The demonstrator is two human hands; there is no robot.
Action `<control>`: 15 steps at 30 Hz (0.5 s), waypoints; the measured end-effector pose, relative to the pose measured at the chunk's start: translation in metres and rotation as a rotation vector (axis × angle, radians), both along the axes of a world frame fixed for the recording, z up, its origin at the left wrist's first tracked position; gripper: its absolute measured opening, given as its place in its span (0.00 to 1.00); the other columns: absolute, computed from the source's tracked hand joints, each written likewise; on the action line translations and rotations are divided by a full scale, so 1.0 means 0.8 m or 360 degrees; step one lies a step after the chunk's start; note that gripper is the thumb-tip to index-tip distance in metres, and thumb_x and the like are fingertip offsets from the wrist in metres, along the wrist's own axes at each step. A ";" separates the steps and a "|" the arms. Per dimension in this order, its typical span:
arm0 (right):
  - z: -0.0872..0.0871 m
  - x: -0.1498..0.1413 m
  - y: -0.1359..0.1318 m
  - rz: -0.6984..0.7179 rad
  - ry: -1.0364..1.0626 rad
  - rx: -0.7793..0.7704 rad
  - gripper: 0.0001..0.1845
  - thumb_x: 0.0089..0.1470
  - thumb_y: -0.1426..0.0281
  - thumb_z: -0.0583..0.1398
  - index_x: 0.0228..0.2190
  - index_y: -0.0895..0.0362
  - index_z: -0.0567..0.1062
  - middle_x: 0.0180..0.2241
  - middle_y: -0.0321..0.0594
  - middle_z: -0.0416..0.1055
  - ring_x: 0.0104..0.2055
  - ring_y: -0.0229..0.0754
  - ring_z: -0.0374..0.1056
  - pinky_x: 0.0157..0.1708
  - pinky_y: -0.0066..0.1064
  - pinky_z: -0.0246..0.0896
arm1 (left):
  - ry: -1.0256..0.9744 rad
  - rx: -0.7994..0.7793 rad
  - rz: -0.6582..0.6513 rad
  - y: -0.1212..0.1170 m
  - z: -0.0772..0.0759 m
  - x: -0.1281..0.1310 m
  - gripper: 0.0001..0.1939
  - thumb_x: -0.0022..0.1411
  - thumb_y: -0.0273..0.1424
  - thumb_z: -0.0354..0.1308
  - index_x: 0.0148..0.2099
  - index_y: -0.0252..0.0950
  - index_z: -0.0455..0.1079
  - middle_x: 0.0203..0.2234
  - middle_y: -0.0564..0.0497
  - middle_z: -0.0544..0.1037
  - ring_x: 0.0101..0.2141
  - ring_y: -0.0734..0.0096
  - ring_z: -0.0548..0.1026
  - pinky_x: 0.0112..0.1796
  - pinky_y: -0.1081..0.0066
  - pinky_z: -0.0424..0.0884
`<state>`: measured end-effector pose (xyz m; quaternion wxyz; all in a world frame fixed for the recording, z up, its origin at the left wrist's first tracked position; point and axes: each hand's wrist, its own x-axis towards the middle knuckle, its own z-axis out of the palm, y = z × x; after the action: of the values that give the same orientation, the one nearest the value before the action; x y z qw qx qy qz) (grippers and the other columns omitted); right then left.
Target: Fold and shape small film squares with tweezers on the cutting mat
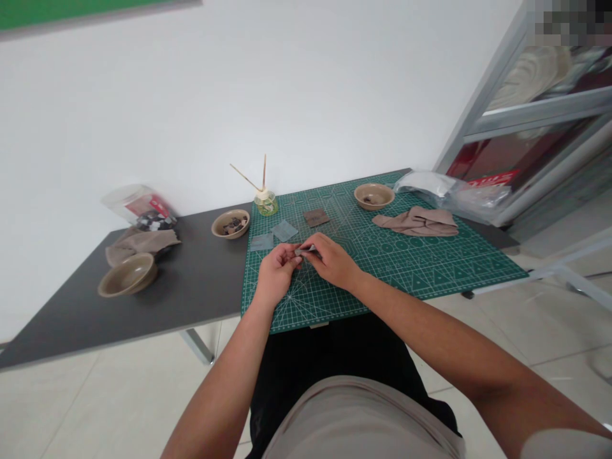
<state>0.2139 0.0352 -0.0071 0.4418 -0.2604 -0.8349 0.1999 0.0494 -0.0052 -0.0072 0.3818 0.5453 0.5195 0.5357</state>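
Left hand [278, 266] and right hand [331, 258] each have their grip pinched on one small grey piece [305, 251] over one green mat [401, 264], near two translucent squares [285, 230] and one brown square [316, 217]

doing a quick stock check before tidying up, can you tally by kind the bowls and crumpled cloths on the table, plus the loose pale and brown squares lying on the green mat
Bowls: 3
Crumpled cloths: 2
Pale squares: 2
Brown square: 1
Total: 8
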 end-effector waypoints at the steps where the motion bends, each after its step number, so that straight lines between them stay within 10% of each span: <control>1: -0.001 0.000 0.001 0.0000 -0.0023 0.0009 0.03 0.62 0.73 0.55 0.38 0.56 0.69 0.37 0.43 0.70 0.42 0.44 0.68 0.44 0.37 0.65 | 0.0001 -0.0002 0.0006 0.000 0.001 0.000 0.11 0.51 0.28 0.61 0.40 0.38 0.75 0.22 0.57 0.72 0.24 0.73 0.71 0.29 0.72 0.68; 15: -0.007 -0.002 0.003 -0.0016 -0.0088 0.0045 0.06 0.63 0.76 0.51 0.37 0.55 0.66 0.37 0.44 0.68 0.42 0.45 0.65 0.43 0.39 0.64 | 0.0123 -0.0024 0.0032 -0.001 0.001 0.002 0.10 0.51 0.26 0.60 0.38 0.37 0.74 0.20 0.58 0.70 0.23 0.74 0.70 0.28 0.72 0.66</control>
<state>0.2124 0.0376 -0.0127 0.4230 -0.2637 -0.8483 0.1786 0.0514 -0.0061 -0.0063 0.3603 0.5574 0.5432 0.5142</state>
